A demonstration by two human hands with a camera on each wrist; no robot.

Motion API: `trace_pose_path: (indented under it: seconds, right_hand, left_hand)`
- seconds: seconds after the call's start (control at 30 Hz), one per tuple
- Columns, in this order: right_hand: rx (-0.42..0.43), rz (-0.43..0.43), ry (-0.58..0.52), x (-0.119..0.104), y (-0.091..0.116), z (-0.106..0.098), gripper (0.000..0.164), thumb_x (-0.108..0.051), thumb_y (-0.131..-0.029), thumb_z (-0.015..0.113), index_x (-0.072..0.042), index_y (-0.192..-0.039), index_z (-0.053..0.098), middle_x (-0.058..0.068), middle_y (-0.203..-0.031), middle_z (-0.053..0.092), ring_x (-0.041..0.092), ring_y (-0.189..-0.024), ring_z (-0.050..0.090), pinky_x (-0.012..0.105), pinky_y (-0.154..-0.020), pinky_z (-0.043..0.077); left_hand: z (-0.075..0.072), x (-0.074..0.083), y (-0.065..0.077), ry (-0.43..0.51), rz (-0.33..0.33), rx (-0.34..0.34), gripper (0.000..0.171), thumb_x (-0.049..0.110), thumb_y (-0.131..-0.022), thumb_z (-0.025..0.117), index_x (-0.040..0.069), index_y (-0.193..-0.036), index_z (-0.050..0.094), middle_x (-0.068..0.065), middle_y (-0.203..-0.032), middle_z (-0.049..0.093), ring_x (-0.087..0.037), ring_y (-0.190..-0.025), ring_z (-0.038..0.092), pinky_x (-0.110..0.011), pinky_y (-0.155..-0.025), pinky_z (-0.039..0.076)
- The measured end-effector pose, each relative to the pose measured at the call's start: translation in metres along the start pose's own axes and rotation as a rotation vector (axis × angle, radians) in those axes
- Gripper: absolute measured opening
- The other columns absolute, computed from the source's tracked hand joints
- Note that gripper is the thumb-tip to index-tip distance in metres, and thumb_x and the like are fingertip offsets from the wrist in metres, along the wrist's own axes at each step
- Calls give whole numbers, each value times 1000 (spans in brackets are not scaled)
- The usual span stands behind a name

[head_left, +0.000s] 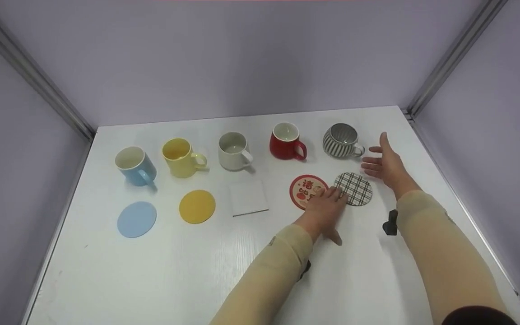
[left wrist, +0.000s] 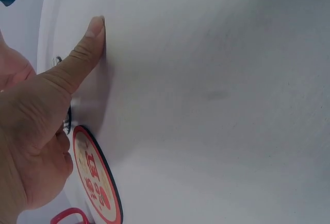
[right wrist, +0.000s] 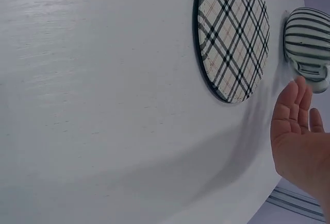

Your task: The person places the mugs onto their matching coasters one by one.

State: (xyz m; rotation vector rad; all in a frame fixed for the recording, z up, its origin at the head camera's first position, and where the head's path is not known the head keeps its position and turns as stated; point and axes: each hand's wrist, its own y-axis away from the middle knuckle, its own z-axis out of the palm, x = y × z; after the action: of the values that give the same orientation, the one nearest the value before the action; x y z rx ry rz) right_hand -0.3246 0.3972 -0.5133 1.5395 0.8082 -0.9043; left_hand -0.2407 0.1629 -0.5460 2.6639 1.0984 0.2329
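My left hand (head_left: 327, 208) reaches over the gap between a round red coaster (head_left: 299, 188) with printed characters and a round plaid coaster (head_left: 360, 189). Its fingertips overlap the near left edge of the plaid one, and its thumb points away from the fingers. My right hand (head_left: 387, 167) hovers at the right with spread, fairly straight fingers, holding nothing. Those fingers point toward the handle of a grey striped mug (head_left: 339, 145), which stands upright behind the plaid coaster. In the right wrist view the plaid coaster (right wrist: 234, 44) lies flat, left fingertips at its edge.
Along the back stand a blue mug (head_left: 136, 169), a yellow mug (head_left: 181, 162), a white mug (head_left: 233, 155) and a red mug (head_left: 282, 146). In front lie a blue coaster (head_left: 136, 220), a yellow coaster (head_left: 197, 206) and a white square coaster (head_left: 248, 198). Walls enclose the table.
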Motion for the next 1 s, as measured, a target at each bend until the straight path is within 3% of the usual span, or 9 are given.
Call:
trace_pose_path:
  seconds: [0.2, 0.5, 0.73, 1.0]
  right_hand:
    - [-33, 4, 65, -1, -2, 7, 112, -90, -92, 23, -10, -170, 21, 26, -162, 42, 35, -139, 55, 41, -113, 48]
    - [-72, 14, 117, -5, -12, 20, 107, -87, -96, 24, -12, -171, 12, 27, -161, 42, 34, -134, 60, 47, -116, 45]
    - [-109, 16, 111, -11, -8, 19, 93, -72, -107, 26, -9, -171, 4, 30, -162, 39, 34, -133, 61, 48, -117, 44]
    - [-89, 4, 154, -5, -10, 11, 71, -53, -112, 25, -1, -160, 31, 26, -156, 47, 30, -129, 64, 43, -113, 48]
  left_hand:
    - [-1, -1, 1, 2, -11, -34, 126, 79, -73, 81, 23, -171, 23, 0, -178, 16, -19, -163, 13, -37, -131, 11]
    - [-7, 2, 2, -9, -55, -72, 127, 78, -72, 82, 25, -171, 23, 2, -178, 14, -18, -163, 12, -36, -131, 10]
    - [-13, 10, 1, -16, -59, -67, 125, 79, -73, 82, 26, -170, 24, 4, -177, 16, -16, -163, 13, -34, -130, 11]
    - [-13, 21, -5, -29, -51, -56, 126, 80, -71, 81, 27, -170, 24, 5, -177, 16, -15, -162, 15, -34, -130, 12]
